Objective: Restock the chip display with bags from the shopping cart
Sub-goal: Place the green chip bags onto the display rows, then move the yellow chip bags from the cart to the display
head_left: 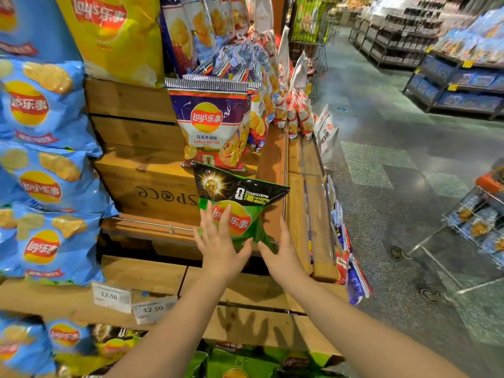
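The glossy green-and-black chip bag (pixel 240 211) is pressed upright onto the wooden crate display (pixel 152 186) by the flat-fingered left hand (pixel 218 241) and steadied by the right hand (pixel 281 249), near the purple garlic-butter bag (pixel 212 126); placement is judged nearly finished.

Green crinkly chip bag (pixel 246 214) with black top and gold trophy picture, at the middle. Purple and white chip bag (pixel 211 126) with striped top, above. Blue shiny chip bags (pixel 41 105) with red-and-yellow circles, left. Big yellow bag (pixel 114 34), upper left. Brown wooden crates (pixel 141 132) behind.
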Demonstrator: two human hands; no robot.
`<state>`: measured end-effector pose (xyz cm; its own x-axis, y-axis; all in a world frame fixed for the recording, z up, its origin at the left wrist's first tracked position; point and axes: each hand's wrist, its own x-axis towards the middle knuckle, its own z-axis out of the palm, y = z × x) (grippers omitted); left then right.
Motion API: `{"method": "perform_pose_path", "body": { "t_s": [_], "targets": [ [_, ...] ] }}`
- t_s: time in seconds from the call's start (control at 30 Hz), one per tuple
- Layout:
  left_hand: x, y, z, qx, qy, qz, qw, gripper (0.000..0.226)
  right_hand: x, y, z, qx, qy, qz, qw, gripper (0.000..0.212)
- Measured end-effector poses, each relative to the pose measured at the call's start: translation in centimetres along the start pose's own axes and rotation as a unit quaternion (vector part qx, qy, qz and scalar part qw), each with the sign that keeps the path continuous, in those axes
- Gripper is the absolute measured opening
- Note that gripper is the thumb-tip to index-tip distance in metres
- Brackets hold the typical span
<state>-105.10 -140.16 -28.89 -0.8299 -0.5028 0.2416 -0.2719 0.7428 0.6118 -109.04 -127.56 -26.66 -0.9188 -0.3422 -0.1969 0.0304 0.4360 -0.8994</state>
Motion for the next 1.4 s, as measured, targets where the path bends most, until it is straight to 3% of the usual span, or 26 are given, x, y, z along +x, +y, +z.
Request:
{"method": "perform_pose_path", "body": {
  "t_s": [0.27, 0.5, 0.63, 0.9, 1.03, 1.4],
  "targets": [
    [-3.5, 6.3, -1.6, -0.006, -0.023, 0.0, 1.0, 0.067, -4.6, -0.1, -3.0, -0.007, 0.033, -0.07, 0.997, 0.062],
    [-7.1, 14.0, -1.1, -0.009, -0.025, 0.046, 0.999, 0.055, -8.9, 0.4, -10.8, -0.029, 0.087, -0.142, 0.986, 0.058],
    [-10.6, 19.3, 0.4, -0.04, -0.026, 0.097, 0.994, 0.054, -12.6, 2.5, -16.0, -0.024, 0.117, -0.129, 0.984, 0.055],
    [-19.2, 30.8, 7.2, -0.018, -0.116, 0.139, 0.983, 0.057, -20.4, 9.4, -28.9, -0.237, 0.165, -0.122, 0.95, 0.07],
    [-23.4, 35.6, 10.5, -0.048, -0.127, 0.193, 0.972, 0.056, -24.4, 12.8, -34.3, -0.252, 0.201, -0.09, 0.942, 0.053],
    [-28.3, 47.4, 17.8, -0.022, -0.227, 0.297, 0.927, 0.053, -29.6, 19.4, -45.7, -0.249, 0.284, 0.0, 0.926, 0.054]
  ]
}}
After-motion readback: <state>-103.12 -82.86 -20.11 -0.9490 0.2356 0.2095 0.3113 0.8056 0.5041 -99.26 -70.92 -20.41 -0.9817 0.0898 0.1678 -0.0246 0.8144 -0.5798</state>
